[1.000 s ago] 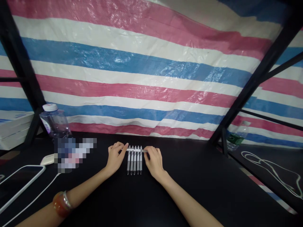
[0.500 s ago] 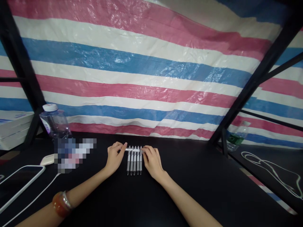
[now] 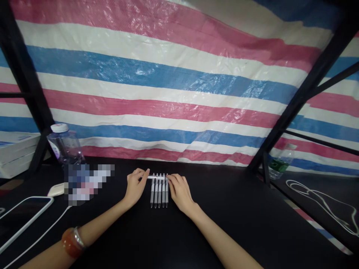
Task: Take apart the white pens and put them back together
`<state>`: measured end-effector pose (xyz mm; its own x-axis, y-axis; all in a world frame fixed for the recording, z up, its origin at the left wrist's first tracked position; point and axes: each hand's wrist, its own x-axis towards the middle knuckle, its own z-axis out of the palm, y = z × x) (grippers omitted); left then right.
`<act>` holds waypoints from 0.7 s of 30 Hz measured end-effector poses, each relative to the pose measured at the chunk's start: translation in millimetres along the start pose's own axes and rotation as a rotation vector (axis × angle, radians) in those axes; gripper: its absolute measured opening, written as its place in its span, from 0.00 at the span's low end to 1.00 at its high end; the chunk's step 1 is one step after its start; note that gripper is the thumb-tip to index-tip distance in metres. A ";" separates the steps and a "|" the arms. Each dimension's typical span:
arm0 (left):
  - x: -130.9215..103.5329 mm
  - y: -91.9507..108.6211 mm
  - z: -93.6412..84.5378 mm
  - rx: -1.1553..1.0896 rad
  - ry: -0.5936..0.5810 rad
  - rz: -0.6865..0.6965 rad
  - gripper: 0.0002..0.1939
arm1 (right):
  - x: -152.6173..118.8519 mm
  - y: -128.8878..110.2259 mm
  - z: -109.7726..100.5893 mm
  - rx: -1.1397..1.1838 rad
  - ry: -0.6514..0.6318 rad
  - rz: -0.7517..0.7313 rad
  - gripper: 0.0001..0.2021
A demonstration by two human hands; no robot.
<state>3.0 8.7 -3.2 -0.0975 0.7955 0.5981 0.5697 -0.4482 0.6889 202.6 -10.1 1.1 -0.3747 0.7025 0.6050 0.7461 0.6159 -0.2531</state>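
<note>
At the bench's point(image 3: 232, 209) far left corner, beside the black frame post, sits a stack of white boxes or books point(image 3: 17, 153); which of the two cannot be told. A phone point(image 3: 22, 220) in a white surround lies at the left edge. A small off-white case point(image 3: 57, 189) lies beyond it, and a white cable point(image 3: 42, 235) runs from the near left corner towards a pixelated patch, whose contents cannot be made out. A clear bottle point(image 3: 66, 145) with a white cap stands upright behind that patch.

The left hand point(image 3: 135, 188), with an orange-brown bangle point(image 3: 71, 243) and a silver one on its forearm, pinches the left end of a crosswise pen point(image 3: 157, 177) between thumb and fingers. This pen spans the far ends of five grey-and-white pens point(image 3: 159, 192), which lie side by side, centrally but nearer the bench's far edge, tips towards the near edge. Whether it touches them cannot be told. The right hand point(image 3: 180, 189) has its fingertips drawn together on the pen's right end.

Beyond the right-hand black post point(image 3: 297, 97) stand a green-labelled bottle point(image 3: 281, 162) and, nearer, a loosely looped white cord point(image 3: 322, 201). A striped plastic sheet point(image 3: 168, 82) hangs behind the far edge.
</note>
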 end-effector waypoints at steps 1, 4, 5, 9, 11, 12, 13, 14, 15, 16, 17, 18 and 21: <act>-0.1 -0.4 0.2 0.003 -0.001 0.002 0.21 | -0.1 0.6 0.4 0.017 0.012 -0.004 0.12; -0.6 -0.7 0.5 0.010 -0.008 0.009 0.21 | -0.6 1.3 0.9 0.060 0.029 -0.006 0.09; -0.7 -0.6 0.4 0.010 -0.010 0.010 0.21 | -0.8 1.1 0.7 0.068 0.032 -0.006 0.09; -0.2 0.6 -0.1 -0.009 -0.015 -0.002 0.22 | -0.4 -1.7 -2.0 0.047 0.017 -0.006 0.13; 0.2 1.3 -0.3 -0.025 -0.013 -0.010 0.22 | 0.3 -3.0 -3.2 0.016 -0.008 -0.013 0.13; 0.4 1.6 -0.3 -0.029 -0.012 -0.012 0.22 | 0.6 -3.2 -3.5 0.005 -0.016 -0.015 0.13; 0.4 2.0 -0.3 -0.030 -0.013 -0.013 0.22 | 0.9 -3.2 -3.6 -0.001 -0.020 -0.018 0.13; 0.4 2.3 -0.4 -0.028 -0.014 -0.013 0.22 | 1.1 -2.9 -3.4 0.000 -0.020 -0.019 0.12; 0.3 2.6 -0.4 -0.023 -0.017 -0.014 0.22 | 1.1 -2.5 -3.2 0.008 -0.015 -0.019 0.12; 0.2 2.8 -0.4 -0.017 -0.020 -0.015 0.22 | 1.0 -2.0 -2.7 0.021 -0.006 -0.020 0.11; 0.1 2.8 -0.5 -0.013 -0.023 -0.016 0.22 | 0.8 -1.4 -2.1 0.037 0.002 -0.024 0.11; -0.1 2.6 -0.4 -0.010 -0.026 -0.015 0.22 | 0.5 -0.8 -1.5 0.054 0.010 -0.027 0.10; -0.7 1.5 -0.2 0.000 -0.047 -0.011 0.23 | -0.4 1.3 0.7 0.084 0.037 -0.026 0.09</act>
<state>3.8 7.3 -2.4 -0.0649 0.8185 0.5708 0.5686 -0.4397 0.6952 203.3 -9.3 0.1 -0.3711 0.6734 0.6395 0.6869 0.6624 -0.2990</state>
